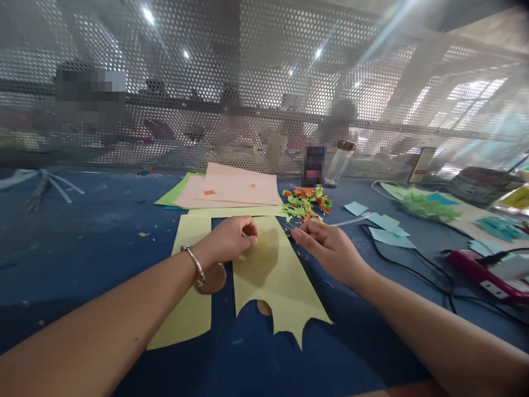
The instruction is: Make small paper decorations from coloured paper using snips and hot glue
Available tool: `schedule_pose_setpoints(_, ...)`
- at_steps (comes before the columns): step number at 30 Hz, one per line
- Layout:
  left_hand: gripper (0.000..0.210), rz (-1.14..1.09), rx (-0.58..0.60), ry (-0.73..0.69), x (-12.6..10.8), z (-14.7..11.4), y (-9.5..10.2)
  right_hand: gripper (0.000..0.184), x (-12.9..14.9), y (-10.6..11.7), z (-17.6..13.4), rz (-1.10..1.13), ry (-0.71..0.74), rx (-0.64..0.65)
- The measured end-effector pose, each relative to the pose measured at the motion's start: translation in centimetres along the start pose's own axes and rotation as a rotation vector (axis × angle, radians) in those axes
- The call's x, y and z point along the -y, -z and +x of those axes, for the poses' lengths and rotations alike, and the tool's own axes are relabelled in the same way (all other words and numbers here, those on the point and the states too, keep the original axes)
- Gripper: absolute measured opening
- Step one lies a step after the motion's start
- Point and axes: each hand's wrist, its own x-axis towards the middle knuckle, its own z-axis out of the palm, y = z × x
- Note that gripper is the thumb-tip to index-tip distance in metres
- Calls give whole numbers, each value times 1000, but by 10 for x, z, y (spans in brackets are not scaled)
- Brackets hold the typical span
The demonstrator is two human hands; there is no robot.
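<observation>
Apparently mid-handwork at notched yellow paper (279, 275), with left hand (231, 238) and right hand (333, 247) pinched closed, contents unclear; needs steadiness next.

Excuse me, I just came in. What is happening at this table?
A person holds both bare hands over a blue table. The left hand is over a yellow sheet with a jagged near edge; the right hand is just right of it. Whatever the fingertips hold is too unclear to name. Green and orange paper scraps lie beyond.
</observation>
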Motion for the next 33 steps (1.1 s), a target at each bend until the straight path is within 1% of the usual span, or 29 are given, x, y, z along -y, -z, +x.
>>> schedule_pose_setpoints(3,11,-211,-4,23,-10,-2,-3,44,0,-1,0,20,-16,-14)
schedule_pose_setpoints(6,9,-433,8,30,-25,-7,-9,41,0,-2,-1,15,-1,-25)
schedule_pose_setpoints(10,11,-604,-30,48,-40,-15,-16,28,-1,-3,-1,42,42,12)
schedule_pose_setpoints(12,12,-645,-51,41,-44,-18,-17,22,-1,-2,-1,74,41,-11)
schedule_pose_setpoints(15,12,-670,-75,31,-45,-19,-17,20,1,0,-1,105,15,-40)
schedule_pose_setpoints(21,16,-701,-102,38,-41,-16,-18,21,-3,2,1,63,-2,23)
schedule_pose_setpoints(23,15,-666,-97,39,-41,-16,-18,21,-5,3,1,47,-1,32)
schedule_pose_setpoints(28,13,-553,-20,64,-39,-16,-12,23,-4,4,2,-52,5,53)
schedule_pose_setpoints(30,12,-515,-36,68,-38,-15,-9,24,-1,4,1,-70,15,49)
schedule_pose_setpoints(33,12,-486,-94,62,-33,-13,-5,26,3,5,-1,-105,12,57)
